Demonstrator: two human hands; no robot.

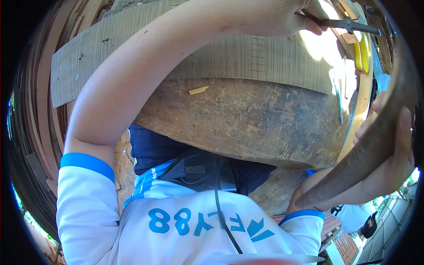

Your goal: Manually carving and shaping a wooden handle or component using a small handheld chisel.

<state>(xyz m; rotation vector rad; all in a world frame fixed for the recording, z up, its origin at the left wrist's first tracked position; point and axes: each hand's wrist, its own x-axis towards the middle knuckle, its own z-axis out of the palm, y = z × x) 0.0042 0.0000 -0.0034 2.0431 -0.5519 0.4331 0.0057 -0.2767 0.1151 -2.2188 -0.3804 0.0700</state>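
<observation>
Head view. Left hand [306, 18]: fingers pinching dark metal tool [351, 25] beyond worn bench's [247, 121] far right corner, tip rightward. Right hand [401, 152]: fingers curled round long curved piece [364, 157], off bench's right end, axis slanting near-left to far-right.

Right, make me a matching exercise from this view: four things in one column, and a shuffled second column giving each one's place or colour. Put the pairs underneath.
Things
1. Dark tool
2. Curved brown piece
3. Wood chip
4. Left sleeve cuff

Places and colours
A. Lying on the scratched brown surface
B. Gripped in the right hand
C. Blue
D. Gripped in the left hand

Pairs: 1-D, 2-B, 3-A, 4-C
</observation>
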